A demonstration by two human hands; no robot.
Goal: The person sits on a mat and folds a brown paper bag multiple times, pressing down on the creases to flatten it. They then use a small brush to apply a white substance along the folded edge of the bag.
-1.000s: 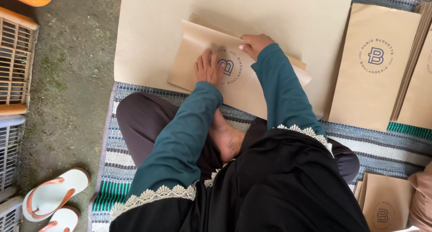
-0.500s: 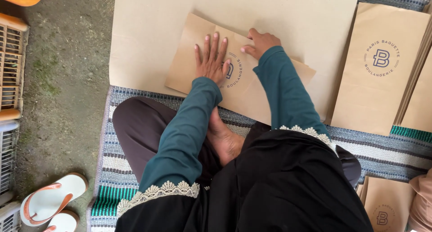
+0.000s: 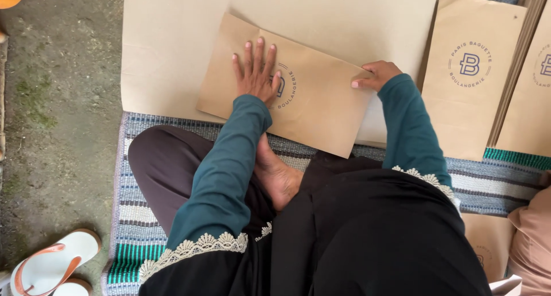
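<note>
Head view looks down at a person sitting on a striped mat (image 3: 143,215) on the floor. A brown paper bag (image 3: 321,109) lies flat and a bit tilted on a big sheet of brown paper (image 3: 172,55). The bag has a round blue mark on it.

The left hand (image 3: 256,72) lies flat on the middle of the bag, partly over the mark. Its fingers (image 3: 259,49) are straight and spread a little apart, holding nothing. The right hand (image 3: 376,75) presses on the right edge of the bag. Its fingers are bent and close together; they rest on the paper and do not clamp it.

A stack of the same bags (image 3: 473,78) lies just beside, on the right. A bare foot (image 3: 281,178) shows under the left arm. White and orange sandals (image 3: 51,267) lie on the ground, well apart.
</note>
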